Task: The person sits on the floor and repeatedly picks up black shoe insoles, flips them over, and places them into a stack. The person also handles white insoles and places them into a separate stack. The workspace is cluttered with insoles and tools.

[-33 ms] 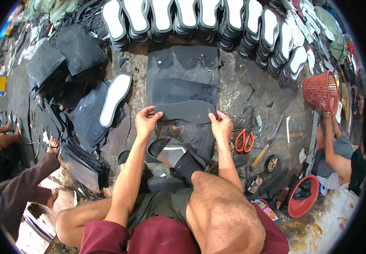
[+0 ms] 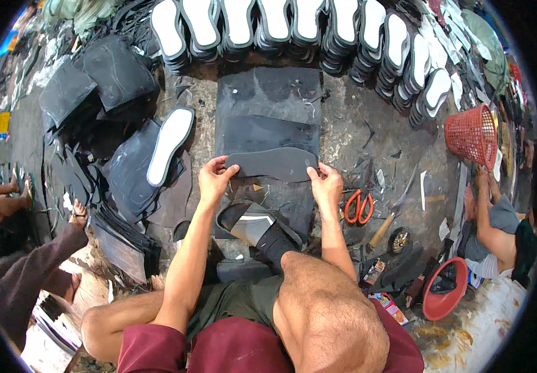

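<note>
A dark grey shoe sole [image 2: 271, 164] stretches sideways between my two hands. My left hand [image 2: 214, 179] pinches one end, thumb on top. At the other end my right hand [image 2: 326, 185] grips it the same way. Under it lies a dark rubber mat [image 2: 268, 90] with a black cut sheet [image 2: 273, 132] just beyond the sole. To the left, a white sole-shaped piece with a dark rim [image 2: 170, 147] rests on black sheets [image 2: 125, 165]. Orange-handled scissors [image 2: 359, 207] lie right of my right hand, beside a wooden-handled knife [image 2: 381, 230].
Several stacks of white-topped soles [image 2: 274, 25] curve along the far side. A red basket [image 2: 471, 135] and a red bowl [image 2: 445, 290] stand at the right, near another person's arms [image 2: 486, 205]. Black sheet piles [image 2: 119, 73] sit at the left, where another person's sleeve [image 2: 35, 267] shows.
My hands and the sole stay in place. At the left, the other person's arm has shifted very slightly.
</note>
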Demonstrator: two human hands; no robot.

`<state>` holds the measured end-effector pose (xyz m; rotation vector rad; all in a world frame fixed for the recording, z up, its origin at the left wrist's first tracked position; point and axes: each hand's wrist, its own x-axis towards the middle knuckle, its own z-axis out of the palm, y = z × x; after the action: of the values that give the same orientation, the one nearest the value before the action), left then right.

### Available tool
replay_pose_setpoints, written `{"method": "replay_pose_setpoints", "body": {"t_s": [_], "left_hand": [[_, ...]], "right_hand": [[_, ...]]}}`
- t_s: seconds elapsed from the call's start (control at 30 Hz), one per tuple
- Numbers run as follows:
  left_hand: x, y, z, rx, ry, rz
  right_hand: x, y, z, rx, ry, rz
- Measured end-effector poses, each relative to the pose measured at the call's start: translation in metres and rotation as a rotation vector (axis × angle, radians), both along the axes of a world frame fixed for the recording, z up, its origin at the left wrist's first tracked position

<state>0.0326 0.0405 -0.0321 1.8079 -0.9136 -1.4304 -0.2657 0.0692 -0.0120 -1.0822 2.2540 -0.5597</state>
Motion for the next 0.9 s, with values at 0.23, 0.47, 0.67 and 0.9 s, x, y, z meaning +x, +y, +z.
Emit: {"method": "replay_pose_setpoints", "body": {"t_s": [0.23,0.47,0.67,0.9], "left_hand": [[0.007,0.009,-0.005,0.002,0.242,0.053],[0.000,-0.011,0.058,-0.021,1.248,0.532],[-0.019,-0.056,0.121,-0.367,1.573,0.098],[-0.021,-0.055,0.144,-0.416,1.507,-0.037]], "right_hand": [[-0.016,0.000,0.000,-0.109,-0.577,-0.087],[0.065,-0.022,0.180,-0.748,-0.435,1.002],[0.068,-0.064,0.232,-0.809,-0.529,1.112],[0.087,-0.099,0.236,-0.568,-0.225,0.862]]}}
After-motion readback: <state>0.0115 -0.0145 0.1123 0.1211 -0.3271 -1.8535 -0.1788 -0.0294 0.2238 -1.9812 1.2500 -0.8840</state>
